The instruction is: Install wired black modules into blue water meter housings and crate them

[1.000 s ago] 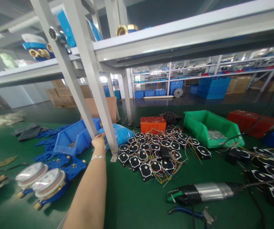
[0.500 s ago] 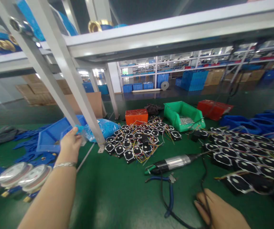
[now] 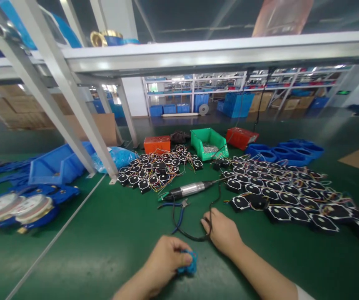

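Note:
My left hand (image 3: 168,256) is closed in a pinch on a small crumpled bunch of bright blue material (image 3: 189,263), low over the green surface. To its right, my right hand (image 3: 221,228) has its fingers curled down, and a black cord (image 3: 195,239) passes across them. What those fingers hold, if anything, is hidden. Beyond the hands lies a silver and black electric screwdriver (image 3: 188,190) with a green end. Blue-handled cutting pliers (image 3: 181,210) lie just in front of it. Black square parts with coloured wires (image 3: 275,196) spread over the right side.
More wired black parts (image 3: 154,171) cluster left of centre. Behind them stand an orange-red box (image 3: 157,144), a green bin (image 3: 200,141) of small metal pieces and blue rings (image 3: 287,153). At left are a blue bin (image 3: 46,166), a bag of blue pieces (image 3: 117,158), meters (image 3: 32,210) and shelf posts (image 3: 70,96).
My left hand has come from the blue bag beside the post to the near middle, carrying the blue bunch. My right hand is farther forward beside the cord. The view has swung right.

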`<state>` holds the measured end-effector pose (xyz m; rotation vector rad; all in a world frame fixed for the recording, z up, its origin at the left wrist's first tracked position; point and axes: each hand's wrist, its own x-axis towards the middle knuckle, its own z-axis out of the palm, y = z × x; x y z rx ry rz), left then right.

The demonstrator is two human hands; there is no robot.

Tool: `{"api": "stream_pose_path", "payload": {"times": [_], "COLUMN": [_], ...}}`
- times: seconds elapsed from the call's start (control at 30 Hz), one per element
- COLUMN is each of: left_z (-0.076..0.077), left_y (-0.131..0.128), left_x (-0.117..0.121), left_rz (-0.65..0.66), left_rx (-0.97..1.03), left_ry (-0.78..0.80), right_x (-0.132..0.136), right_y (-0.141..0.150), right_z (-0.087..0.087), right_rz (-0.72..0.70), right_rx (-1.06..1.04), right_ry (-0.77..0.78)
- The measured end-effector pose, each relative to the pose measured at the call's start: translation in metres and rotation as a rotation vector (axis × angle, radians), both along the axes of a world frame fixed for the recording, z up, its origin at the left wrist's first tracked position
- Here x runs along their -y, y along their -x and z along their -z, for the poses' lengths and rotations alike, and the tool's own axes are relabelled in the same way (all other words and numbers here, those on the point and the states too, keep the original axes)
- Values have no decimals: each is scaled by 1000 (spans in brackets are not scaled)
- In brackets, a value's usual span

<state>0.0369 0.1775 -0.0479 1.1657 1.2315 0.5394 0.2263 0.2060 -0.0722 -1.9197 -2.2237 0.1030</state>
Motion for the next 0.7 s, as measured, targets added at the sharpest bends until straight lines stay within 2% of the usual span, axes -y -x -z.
{"api": "stream_pose_path", "payload": {"times": [0.07, 0.2, 0.37, 0.53, 0.63, 0.7], "left_z": [13, 26, 25, 25, 28, 29], "left_y": [-18, -30, -34, -44, -46, -43], "left_x": [-3, -30, -69, -103, -113, -110], "left_rz": [46, -38, -142, -193, -191, -157], "left_rx": [-120, -215, -273, -296, -327, -356], "left_ry": [-90, -217, -382, -540, -643, -705], "right_x": [1, 0, -5, -5, -3, -1], "right_y": [-6, -21, -33, -35, -33, -32], "right_z": [-5, -11, -15, -20, -25, -29], "right_rz": [-6, -38, -46, -20, -10, 7], "right_rx": [-70, -198, -216, -132, -87, -43], "right_ry": [38, -14, -122, -128, -114, -102]}}
